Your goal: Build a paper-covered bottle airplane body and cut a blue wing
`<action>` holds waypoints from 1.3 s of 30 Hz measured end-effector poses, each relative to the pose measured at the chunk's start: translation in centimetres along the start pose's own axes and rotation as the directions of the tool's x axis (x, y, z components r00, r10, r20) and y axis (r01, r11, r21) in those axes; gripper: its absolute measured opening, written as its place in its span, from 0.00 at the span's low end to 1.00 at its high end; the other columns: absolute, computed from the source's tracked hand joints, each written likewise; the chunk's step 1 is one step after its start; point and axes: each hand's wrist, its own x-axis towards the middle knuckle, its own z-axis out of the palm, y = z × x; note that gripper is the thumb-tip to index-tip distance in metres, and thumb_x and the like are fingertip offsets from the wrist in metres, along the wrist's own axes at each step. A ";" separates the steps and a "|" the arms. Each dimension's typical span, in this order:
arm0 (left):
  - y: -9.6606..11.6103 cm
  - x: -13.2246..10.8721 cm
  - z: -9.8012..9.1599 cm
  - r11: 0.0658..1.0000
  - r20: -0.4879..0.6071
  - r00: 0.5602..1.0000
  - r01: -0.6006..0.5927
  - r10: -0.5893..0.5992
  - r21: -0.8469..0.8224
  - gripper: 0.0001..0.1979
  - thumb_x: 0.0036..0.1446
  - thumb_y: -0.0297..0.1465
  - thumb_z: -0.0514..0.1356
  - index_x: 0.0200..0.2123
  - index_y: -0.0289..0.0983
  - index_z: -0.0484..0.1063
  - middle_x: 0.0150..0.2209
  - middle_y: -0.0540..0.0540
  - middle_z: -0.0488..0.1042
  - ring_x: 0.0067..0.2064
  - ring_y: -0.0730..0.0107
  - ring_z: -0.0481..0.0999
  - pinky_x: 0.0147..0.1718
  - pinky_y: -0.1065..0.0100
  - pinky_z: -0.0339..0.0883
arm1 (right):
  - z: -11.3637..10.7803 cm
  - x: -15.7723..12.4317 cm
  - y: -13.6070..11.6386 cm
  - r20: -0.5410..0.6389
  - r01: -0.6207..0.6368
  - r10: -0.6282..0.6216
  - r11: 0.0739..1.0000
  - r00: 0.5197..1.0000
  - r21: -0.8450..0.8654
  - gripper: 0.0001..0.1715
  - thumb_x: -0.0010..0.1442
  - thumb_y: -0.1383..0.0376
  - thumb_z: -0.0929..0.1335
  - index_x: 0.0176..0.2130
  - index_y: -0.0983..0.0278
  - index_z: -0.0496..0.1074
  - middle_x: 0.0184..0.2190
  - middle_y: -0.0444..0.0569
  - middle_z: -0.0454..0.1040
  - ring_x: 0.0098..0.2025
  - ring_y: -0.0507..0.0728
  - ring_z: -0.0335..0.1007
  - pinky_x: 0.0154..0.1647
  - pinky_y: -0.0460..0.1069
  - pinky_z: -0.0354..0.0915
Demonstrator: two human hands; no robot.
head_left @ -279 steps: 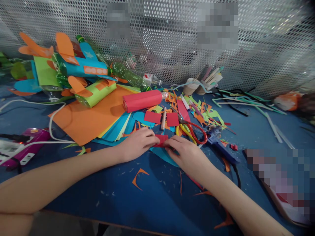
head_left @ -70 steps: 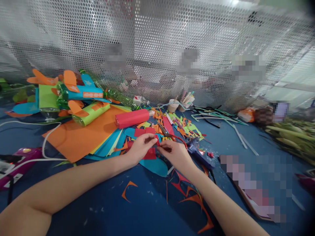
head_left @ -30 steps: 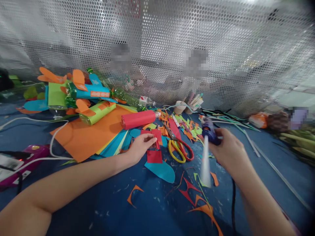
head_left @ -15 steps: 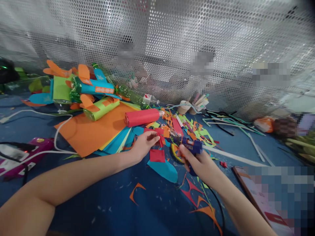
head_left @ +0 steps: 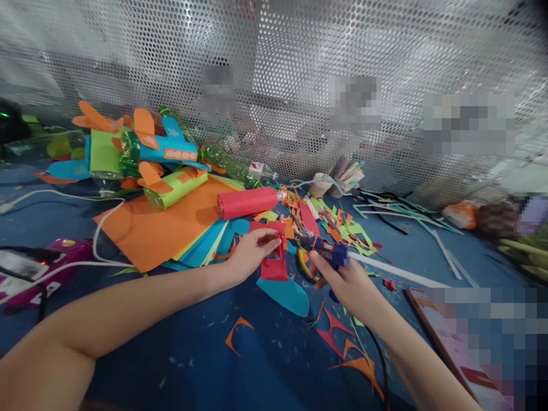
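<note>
My right hand [head_left: 342, 279] is wrapped round a blue hot glue gun [head_left: 327, 251], its nozzle pointing left toward my other hand. A white glue stick [head_left: 398, 269] sticks out of its back end. My left hand [head_left: 252, 251] is closed in a pinch on a small strip of red paper [head_left: 282, 246]. Just below those fingers lies a red paper square [head_left: 274, 270], overlapping the end of a blue paper oval [head_left: 286, 295]. Beyond them rests a bottle wrapped in red paper [head_left: 247, 203].
Paper-covered bottle planes [head_left: 165, 149] are piled at the back left, beside orange sheets [head_left: 162, 228]. Coloured scraps [head_left: 342, 225] and a cup of pens [head_left: 349, 178] lie behind the glue gun. A phone [head_left: 422, 311] is at right; a purple power strip [head_left: 64, 262] at left. Perforated metal [head_left: 278, 68] stands behind.
The glue gun has shifted slightly left, closer to the red strip. My left hand has moved slightly right, the strip now reaching down to the red square.
</note>
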 end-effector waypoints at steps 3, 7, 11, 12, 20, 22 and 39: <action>-0.2 0.1 -0.1 1.000 0.010 1.000 -0.008 0.008 -0.003 0.12 0.49 0.36 0.62 0.35 0.35 0.71 0.32 0.48 0.73 0.34 0.70 0.72 0.37 0.65 0.67 | -0.1 0.0 -0.2 -0.006 -0.004 0.004 0.999 1.000 -0.054 0.24 0.58 0.47 0.59 0.27 0.63 0.65 0.23 0.45 0.71 0.21 0.53 0.69 0.25 0.49 0.67; -0.2 0.1 -0.1 1.000 0.032 0.999 -0.012 0.013 -0.006 0.12 0.49 0.36 0.62 0.36 0.35 0.71 0.32 0.47 0.73 0.34 0.70 0.72 0.37 0.65 0.67 | -0.2 -0.1 -0.2 -0.012 0.002 -0.004 0.995 1.000 -0.095 0.23 0.58 0.47 0.58 0.25 0.62 0.63 0.22 0.45 0.70 0.21 0.53 0.70 0.25 0.48 0.66; -0.3 0.1 -0.1 1.000 0.024 1.000 -0.013 0.013 0.000 0.12 0.50 0.36 0.62 0.36 0.35 0.71 0.33 0.46 0.73 0.34 0.69 0.72 0.37 0.65 0.67 | -0.3 -0.1 -0.2 0.000 0.012 -0.013 0.992 1.000 -0.128 0.23 0.58 0.47 0.58 0.25 0.61 0.63 0.20 0.43 0.70 0.21 0.54 0.70 0.25 0.48 0.65; -0.3 0.1 -0.2 1.000 0.023 1.000 -0.017 0.017 -0.002 0.12 0.50 0.36 0.61 0.36 0.35 0.71 0.34 0.46 0.73 0.35 0.69 0.72 0.37 0.65 0.67 | -0.4 -0.1 -0.2 0.001 0.010 -0.010 0.991 1.000 -0.136 0.23 0.58 0.47 0.58 0.25 0.61 0.63 0.19 0.43 0.70 0.21 0.54 0.71 0.25 0.49 0.65; 0.2 -0.1 0.0 1.000 0.010 1.000 0.017 -0.017 -0.012 0.12 0.48 0.36 0.62 0.34 0.35 0.72 0.32 0.47 0.74 0.32 0.70 0.72 0.36 0.66 0.67 | -0.4 -0.5 -0.5 -0.009 0.011 -0.013 0.972 1.000 -0.233 0.22 0.58 0.48 0.58 0.31 0.61 0.68 0.16 0.43 0.71 0.21 0.56 0.71 0.25 0.49 0.64; 0.2 -0.1 0.1 0.999 0.004 1.000 0.030 -0.030 -0.012 0.12 0.47 0.36 0.63 0.33 0.35 0.72 0.30 0.47 0.74 0.31 0.71 0.72 0.36 0.65 0.67 | -0.3 -0.5 -0.5 -0.027 -0.006 -0.001 0.970 1.000 -0.242 0.22 0.58 0.47 0.58 0.33 0.61 0.68 0.17 0.43 0.72 0.21 0.56 0.72 0.26 0.49 0.64; 0.5 -0.1 0.4 0.998 -0.032 0.997 0.068 -0.068 -0.018 0.09 0.48 0.33 0.63 0.33 0.35 0.73 0.30 0.48 0.75 0.30 0.71 0.73 0.36 0.65 0.68 | -0.4 -0.7 -0.7 -0.003 -0.013 0.012 0.945 1.000 -0.328 0.22 0.59 0.48 0.57 0.34 0.61 0.68 0.17 0.44 0.72 0.21 0.57 0.72 0.24 0.49 0.63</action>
